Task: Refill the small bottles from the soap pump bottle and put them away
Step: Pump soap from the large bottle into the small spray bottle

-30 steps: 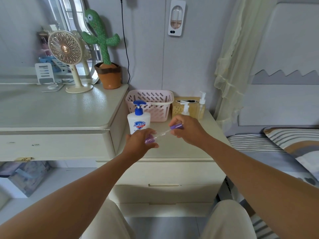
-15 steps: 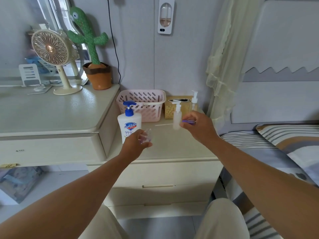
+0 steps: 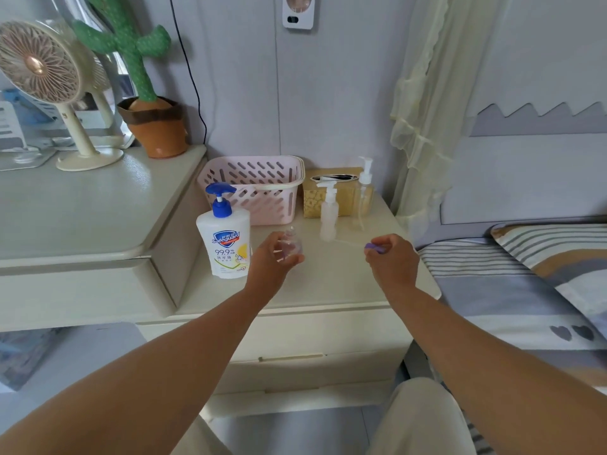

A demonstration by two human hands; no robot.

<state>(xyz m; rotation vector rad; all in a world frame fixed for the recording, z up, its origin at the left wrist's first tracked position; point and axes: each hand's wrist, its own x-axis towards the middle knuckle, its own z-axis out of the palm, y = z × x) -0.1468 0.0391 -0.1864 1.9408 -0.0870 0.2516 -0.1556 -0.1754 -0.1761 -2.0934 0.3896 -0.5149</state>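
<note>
My left hand [image 3: 272, 261] grips a small clear bottle [image 3: 290, 244] with its neck uncapped, held upright just right of the white soap pump bottle [image 3: 226, 238] with a blue pump. My right hand [image 3: 392, 257] pinches the bottle's purple cap [image 3: 371, 246]; a thin clear dip tube runs from it to the left over the nightstand [image 3: 328, 284]. Two more small clear pump bottles [image 3: 329, 211] [image 3: 364, 195] stand behind, in front of a gold tissue box [image 3: 315, 200]. A pink slotted basket [image 3: 256, 188] sits behind the soap bottle.
A higher dresser [image 3: 82, 211] on the left carries a desk fan [image 3: 49, 87] and a plush cactus in an orange pot [image 3: 147, 103]. A bed [image 3: 525, 290] with striped bedding lies on the right; a pale curtain [image 3: 427, 110] hangs beside it.
My hands pulled apart: the cap with its tube came out of the small bottle. My right hand carried it rightward, and my left hand turned the bottle upright.
</note>
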